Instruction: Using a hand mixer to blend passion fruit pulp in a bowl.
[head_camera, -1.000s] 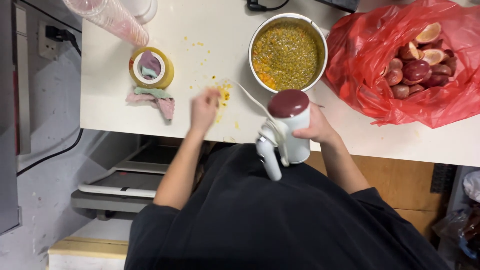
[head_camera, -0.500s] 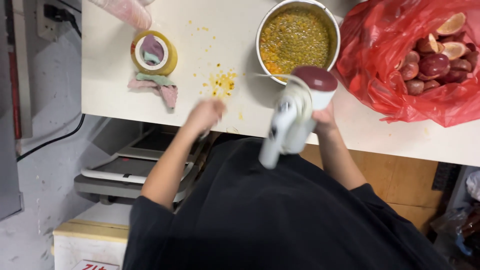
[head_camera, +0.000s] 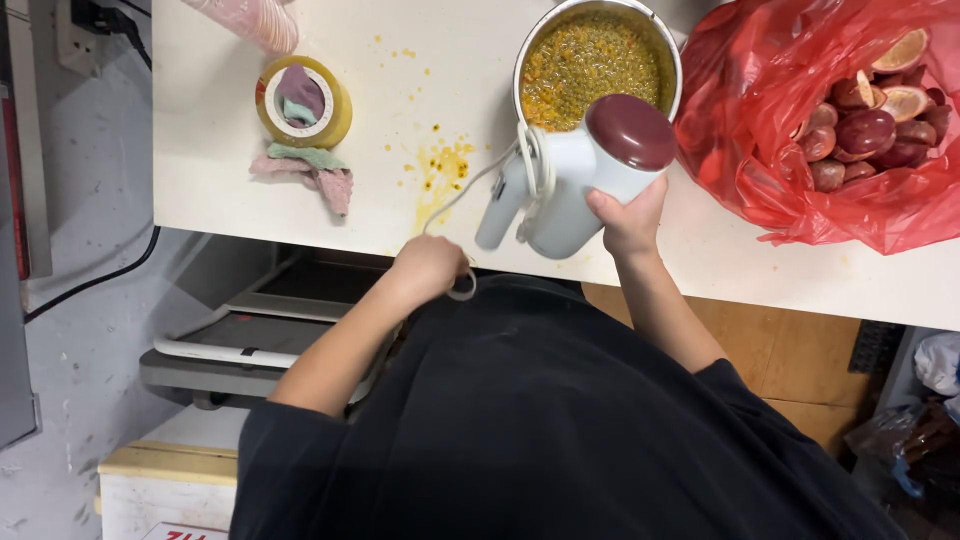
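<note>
Right hand (head_camera: 628, 222): fingers clasp the white kettle (head_camera: 585, 175), centre frame.
Left hand (head_camera: 428, 270): clenched on its cord (head_camera: 462, 290).
Handling: rigid, smooth, probably light; handle grips best.

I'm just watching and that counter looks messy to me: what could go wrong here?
The white cord runs from the left hand to the white appliance in the right hand; a tug might jerk it. The appliance is tilted beside the full metal bowl, so a bump may slop pulp. Yellow splashes lie near the table edge and might drip.
</note>
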